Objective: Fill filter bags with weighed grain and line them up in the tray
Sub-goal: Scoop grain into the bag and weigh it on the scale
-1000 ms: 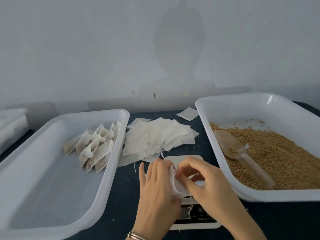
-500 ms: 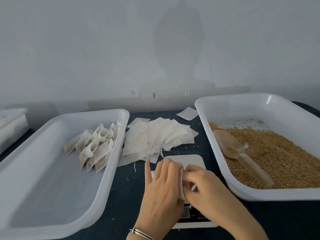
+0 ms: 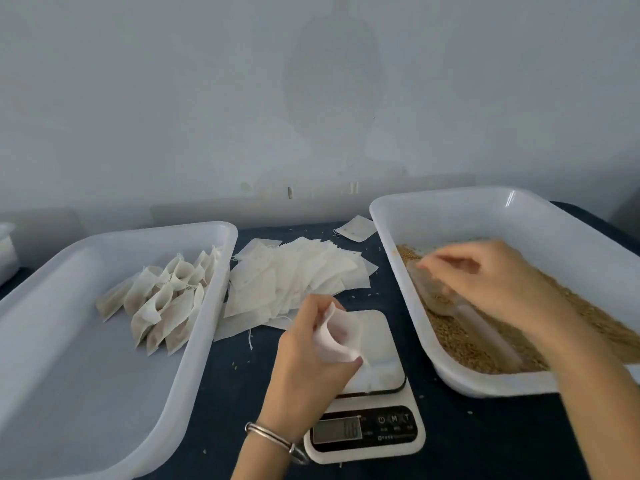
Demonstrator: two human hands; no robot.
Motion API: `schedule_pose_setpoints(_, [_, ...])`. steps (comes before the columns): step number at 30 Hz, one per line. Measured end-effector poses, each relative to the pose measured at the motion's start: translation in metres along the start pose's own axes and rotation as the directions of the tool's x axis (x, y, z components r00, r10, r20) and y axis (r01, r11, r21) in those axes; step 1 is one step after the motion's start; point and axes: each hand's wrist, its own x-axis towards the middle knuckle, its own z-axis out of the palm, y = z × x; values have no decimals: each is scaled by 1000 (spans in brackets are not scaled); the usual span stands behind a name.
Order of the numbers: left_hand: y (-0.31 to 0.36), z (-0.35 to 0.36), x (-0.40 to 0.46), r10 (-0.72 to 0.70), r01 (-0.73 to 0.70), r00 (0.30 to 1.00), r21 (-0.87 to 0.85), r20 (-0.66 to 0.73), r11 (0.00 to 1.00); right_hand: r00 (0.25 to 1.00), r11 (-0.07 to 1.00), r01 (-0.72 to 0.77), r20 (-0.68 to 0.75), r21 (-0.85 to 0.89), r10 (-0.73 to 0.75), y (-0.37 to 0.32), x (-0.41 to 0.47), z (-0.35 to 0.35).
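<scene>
Head view: our left hand (image 3: 304,355) pinches an empty filter bag (image 3: 341,336), mouth held open, right over the scale (image 3: 372,379) platform; whether the bag touches the platform we cannot tell. Our right hand (image 3: 491,282) is down in the grain tray (image 3: 446,206), fingers curled at the scoop (image 3: 446,299); motion blur means we cannot tell if the grip is closed on it yet. Grain (image 3: 460,344) fills the tray's near half. Loose empty bags (image 3: 298,275) are heaped on the desk (image 3: 485,434) behind the scale. Filled bags (image 3: 166,299) lean in a row in the left tray (image 3: 114,237), which has plenty of bare floor. Step, as we judge it: bag opened, going for grain. Next move calls for a modest scoop, a pour into the open mouth, and a check of the display, which is unreadable from here. Spill risk at the floppy bag mouth.
</scene>
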Motion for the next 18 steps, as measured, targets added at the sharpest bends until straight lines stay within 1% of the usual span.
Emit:
schedule_pose_setpoints(1, [1, 1, -1, -4, 4, 1000, -42, 9, 999, 993, 973, -100, 39, -207, 110, 16, 17, -8])
schedule_pose_setpoints(2, [2, 2, -2, 4, -3, 1000, -78, 20, 997, 962, 895, -179, 118, -408, 246, 32, 32, -12])
schedule_pose_setpoints(3, [2, 3, -4, 18, -15, 999, -100, 30, 995, 908, 803, -200, 201, -562, 367, 46, 42, -11])
schedule_pose_setpoints(4, [3, 5, -5, 29, -25, 999, -111, 37, 993, 855, 738, -186, 263, -649, 447, 58, 49, -6])
schedule_pose_setpoints(5, [4, 6, -7, 38, -33, 998, -116, 42, 993, 817, 709, -168, 306, -685, 489, 67, 53, 0])
schedule_pose_setpoints(7, [5, 8, -8, 54, -47, 997, -111, 57, 993, 800, 727, -153, 347, -670, 489, 79, 55, 9])
schedule_pose_setpoints(10, [6, 9, -10, 70, -62, 994, -91, 86, 994, 818, 771, -169, 349, -615, 458, 79, 53, 2])
schedule_pose_setpoints(13, [4, 4, -10, 62, -53, 993, -96, 98, 994, 854, 748, -149, 297, -647, 427, 81, 56, -27])
schedule_pose_setpoints(14, [3, 2, -10, 53, -42, 994, -105, 99, 994, 864, 710, -128, 274, -693, 423, 84, 56, -41])
schedule_pose_setpoints(15, [1, 0, -9, 45, -34, 994, -113, 100, 993, 872, 646, -92, 252, -758, 419, 86, 54, -54])
schedule_pose_setpoints(17, [-2, -2, -8, 42, -29, 994, -117, 103, 993, 878, 474, 6, 231, -881, 419, 91, 46, -77])
schedule_pose_setpoints(18, [-3, -2, -7, 41, -30, 994, -115, 102, 993, 870, 436, 33, 240, -899, 430, 92, 42, -84])
